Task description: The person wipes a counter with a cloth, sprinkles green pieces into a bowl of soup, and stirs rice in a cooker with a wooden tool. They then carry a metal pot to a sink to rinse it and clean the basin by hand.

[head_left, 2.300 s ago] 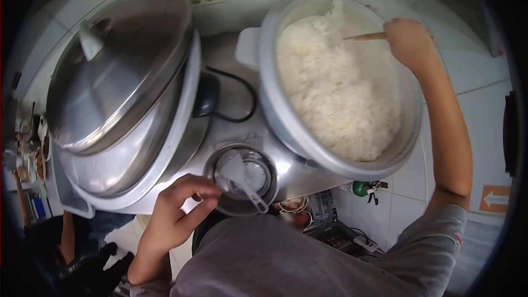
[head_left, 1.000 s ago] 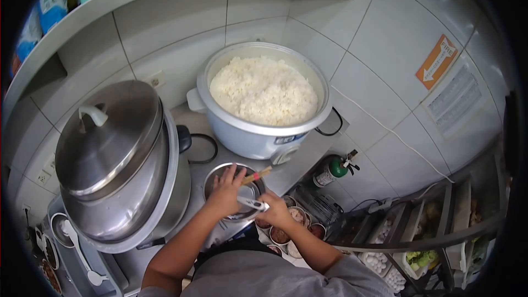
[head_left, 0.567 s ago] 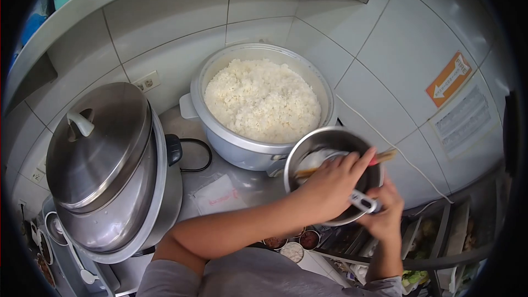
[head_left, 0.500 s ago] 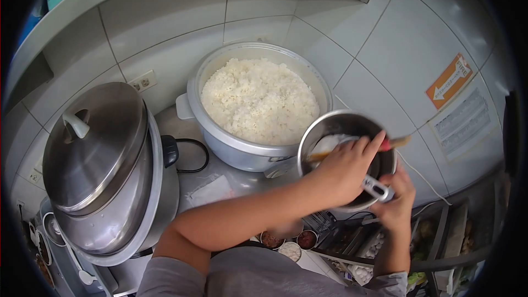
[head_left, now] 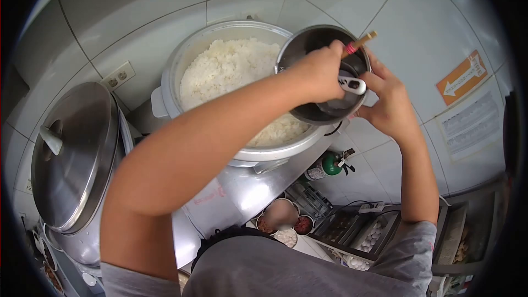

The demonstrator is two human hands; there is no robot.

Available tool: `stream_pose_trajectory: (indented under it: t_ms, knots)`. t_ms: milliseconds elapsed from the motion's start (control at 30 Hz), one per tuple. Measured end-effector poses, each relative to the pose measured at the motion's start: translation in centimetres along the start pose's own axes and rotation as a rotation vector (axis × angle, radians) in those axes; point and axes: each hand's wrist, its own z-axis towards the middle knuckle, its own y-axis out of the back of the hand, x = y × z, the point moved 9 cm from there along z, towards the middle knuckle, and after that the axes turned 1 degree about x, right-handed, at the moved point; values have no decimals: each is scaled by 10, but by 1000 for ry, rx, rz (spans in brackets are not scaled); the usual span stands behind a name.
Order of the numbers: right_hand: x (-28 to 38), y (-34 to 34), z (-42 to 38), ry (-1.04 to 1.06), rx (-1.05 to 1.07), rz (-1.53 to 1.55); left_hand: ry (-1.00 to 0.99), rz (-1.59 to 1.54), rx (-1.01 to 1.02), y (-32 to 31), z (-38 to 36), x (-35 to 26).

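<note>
My left hand (head_left: 322, 74) reaches across from the left and is closed round a wooden-handled utensil (head_left: 360, 44) with a pink band. The utensil's far end is hidden by the hand and the dark inside of a metal pot (head_left: 286, 49). My right hand (head_left: 388, 102) grips the pot at its right side, fingers round the wall. A pale handle with a hole (head_left: 352, 84) lies between both hands. The pot is tilted over the right edge of a large rice cooker (head_left: 171, 85) holding white rice (head_left: 225, 66). My left forearm covers part of the rice.
A second cooker with a steel lid (head_left: 77, 159) stands at the left. The metal counter (head_left: 247, 187) runs below the rice. Several food bowls (head_left: 286, 236), a green cylinder (head_left: 331, 164) and a rack with eggs (head_left: 374, 236) are lower down. Wall outlet (head_left: 118, 76) at left.
Both hands and the pot have moved up in the view, and the pot now overlaps the rice cooker's right side. The view has shifted, showing the green cylinder and more counter.
</note>
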Motion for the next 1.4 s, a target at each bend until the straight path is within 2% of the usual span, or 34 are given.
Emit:
stream_pose_trajectory:
  t_ms: [133, 333, 367, 533, 700, 767, 900, 1067, 1167, 1333, 1400]
  knots:
    - [8, -27, 38, 126, 17, 7, 83, 75, -6, 33, -2, 39]
    - [12, -62, 102, 76, 49, 40, 180, 86, 40, 85, 11, 92]
    - [9, -67, 110, 32, 64, 36, 145, 129, 14, 92, 19, 99]
    - [-10, -71, 141, 73, -67, -68, 54, 82, -30, 101, 65, 119]
    - [-53, -53, 144, -11, -102, -216, 7, 10, -82, 76, 114, 111]
    - [-66, -45, 135, -34, -87, -300, -104, -90, -125, 58, 132, 100]
    - [-88, -27, 106, -44, -36, -452, -80, -92, -108, 10, 145, 79]
    - [-81, -18, 63, -28, 70, -550, -68, -167, -56, -37, 127, 53]
    - [-64, -14, 39, 38, 79, -617, -157, -235, -161, -46, 103, 37]
    - [-32, -11, 10, 121, 142, -628, -72, -323, -210, -52, 54, 22]
    - [-14, -7, 5, 154, 133, -622, -95, -315, -249, -44, 37, 14]
